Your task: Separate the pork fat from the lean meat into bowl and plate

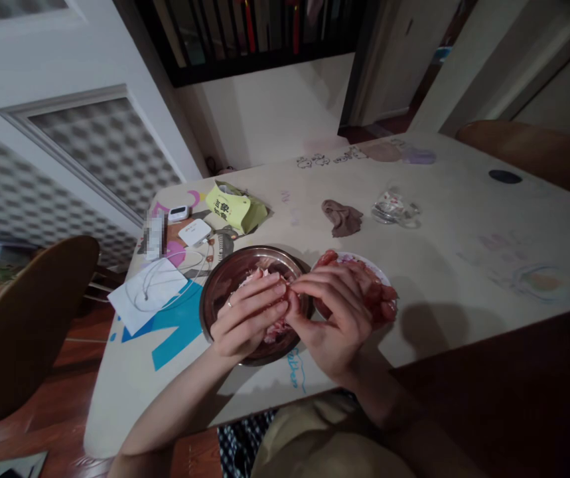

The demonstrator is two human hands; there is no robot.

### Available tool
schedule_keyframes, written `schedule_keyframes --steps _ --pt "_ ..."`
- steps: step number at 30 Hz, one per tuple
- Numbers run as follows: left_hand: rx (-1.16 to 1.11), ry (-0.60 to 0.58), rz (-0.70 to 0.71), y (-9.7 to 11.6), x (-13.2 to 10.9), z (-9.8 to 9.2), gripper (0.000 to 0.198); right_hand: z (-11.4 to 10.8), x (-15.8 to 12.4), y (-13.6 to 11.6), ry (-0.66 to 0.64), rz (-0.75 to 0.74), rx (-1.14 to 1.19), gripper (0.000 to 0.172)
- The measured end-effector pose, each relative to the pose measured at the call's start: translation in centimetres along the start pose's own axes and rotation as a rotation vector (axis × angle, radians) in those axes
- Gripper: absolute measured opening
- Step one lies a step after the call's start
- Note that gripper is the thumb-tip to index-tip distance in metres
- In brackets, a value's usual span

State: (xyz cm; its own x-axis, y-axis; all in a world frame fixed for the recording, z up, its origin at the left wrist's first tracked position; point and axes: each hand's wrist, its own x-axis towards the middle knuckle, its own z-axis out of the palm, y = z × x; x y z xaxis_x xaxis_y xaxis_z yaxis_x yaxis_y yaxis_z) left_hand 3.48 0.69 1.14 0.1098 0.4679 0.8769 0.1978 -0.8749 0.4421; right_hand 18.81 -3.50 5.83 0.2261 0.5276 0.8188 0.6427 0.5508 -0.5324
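Note:
Over a steel bowl (208, 299), my left hand (249, 315) is curled with its fingers close together. Pale pink shredded or chopped meat (275, 330) lies in the bowl, partly covered by that hand. My right hand (339, 312) is closed in a pinch, its thumb and forefinger meeting the left fingertips above the bowl's right side. Whatever lies between the fingertips is too small and hidden to name. Right behind the right hand stands a white plate (375, 265) piled with reddish, glossy pieces that look like raw meat or sausage (388, 302).
A green packet (237, 207), white devices (195, 232) with a cable, and a white sheet (148, 295) lie left on the table (434, 265). Beyond the plate are a brown cloth (342, 218) and a clear glass cup (394, 207). Chairs (30, 332) stand at the left and far right.

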Motion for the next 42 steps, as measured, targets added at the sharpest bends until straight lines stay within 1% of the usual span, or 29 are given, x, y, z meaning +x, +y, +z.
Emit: schedule_keyframes --steps 1,3,4,7,10,12,17,21,23,26,31,36,39,42 --pt "0.026 0.034 0.096 0.1 0.4 0.4 0.002 0.1 -0.1 0.1 0.012 -0.013 -0.001 0.012" --pt "0.024 0.106 0.200 0.5 1.0 1.1 0.008 0.1 -0.2 0.2 0.032 -0.052 -0.004 0.012" --pt "-0.002 0.107 0.200 0.7 1.2 1.3 0.012 0.1 -0.3 0.2 0.039 -0.072 -0.006 0.012" --pt "-0.092 0.116 0.142 1.1 1.3 1.7 0.017 0.0 -0.3 0.2 0.064 -0.123 -0.029 0.012" --pt "-0.131 0.151 0.145 1.1 0.8 1.7 0.014 -0.4 -0.2 0.1 0.068 -0.171 -0.056 0.011" --pt "-0.143 0.153 0.146 0.9 0.6 1.6 0.011 -0.7 -0.2 0.0 0.054 -0.194 -0.064 0.011" --pt "-0.263 0.109 0.090 0.9 0.5 1.2 0.003 -1.0 -0.1 0.1 0.063 -0.212 -0.057 0.010" --pt "-0.319 0.089 0.011 1.5 0.5 1.2 0.011 -1.1 -0.1 0.1 0.059 -0.235 -0.037 0.011" --pt "-0.347 0.097 -0.049 2.0 0.5 1.3 0.015 -1.1 -0.1 0.1 0.060 -0.235 -0.031 0.012" --pt "-0.381 0.116 -0.117 2.6 0.5 1.5 0.017 -1.2 -0.1 0.1 0.048 -0.229 -0.050 0.012" --pt "-0.314 0.134 -0.177 2.9 0.6 1.4 0.015 -1.3 -0.2 0.2 0.034 -0.261 -0.112 0.010" --pt "-0.263 0.174 -0.198 3.1 0.8 1.5 0.016 -0.8 -0.2 0.4 0.063 -0.278 -0.090 0.008" --pt "-0.239 0.212 -0.281 3.5 0.9 1.7 0.017 -0.5 -0.2 0.5 0.090 -0.280 -0.080 0.008" --pt "-0.223 0.206 -0.385 3.9 0.8 1.6 0.018 -0.3 -0.2 0.6 0.089 -0.267 -0.062 0.007"
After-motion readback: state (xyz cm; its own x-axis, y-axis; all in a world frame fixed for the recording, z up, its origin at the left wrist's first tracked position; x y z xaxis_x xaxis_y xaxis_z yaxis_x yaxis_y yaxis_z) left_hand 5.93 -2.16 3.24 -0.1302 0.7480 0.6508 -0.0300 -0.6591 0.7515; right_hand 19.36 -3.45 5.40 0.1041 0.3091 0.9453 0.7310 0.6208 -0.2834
